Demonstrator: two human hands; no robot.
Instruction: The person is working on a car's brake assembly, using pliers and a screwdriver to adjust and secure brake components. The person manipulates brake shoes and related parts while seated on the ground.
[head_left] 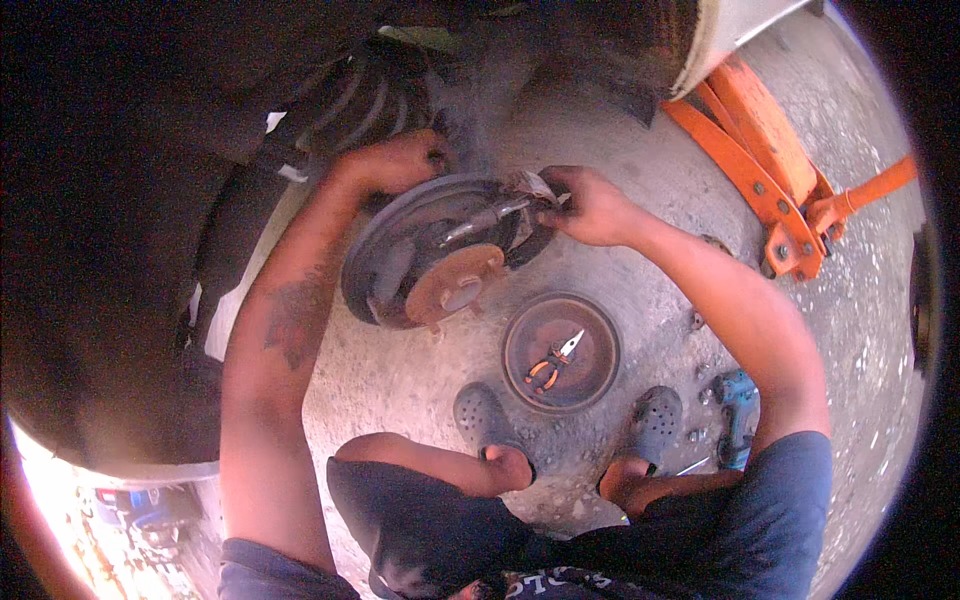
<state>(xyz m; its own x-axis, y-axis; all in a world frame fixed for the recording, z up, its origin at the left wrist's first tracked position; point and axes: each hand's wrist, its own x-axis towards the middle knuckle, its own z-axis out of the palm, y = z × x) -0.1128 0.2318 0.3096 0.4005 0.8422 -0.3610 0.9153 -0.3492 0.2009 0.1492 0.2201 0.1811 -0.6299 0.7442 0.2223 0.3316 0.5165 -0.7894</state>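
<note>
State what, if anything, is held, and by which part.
The right hand seems to pinch a pale piece by its right end, at the brake. Whether the left hand holds anything cannot be told.

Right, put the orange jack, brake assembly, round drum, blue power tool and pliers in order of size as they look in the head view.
1. Orange jack and brake assembly: too close to rank
2. Round drum
3. Blue power tool
4. Pliers
</note>
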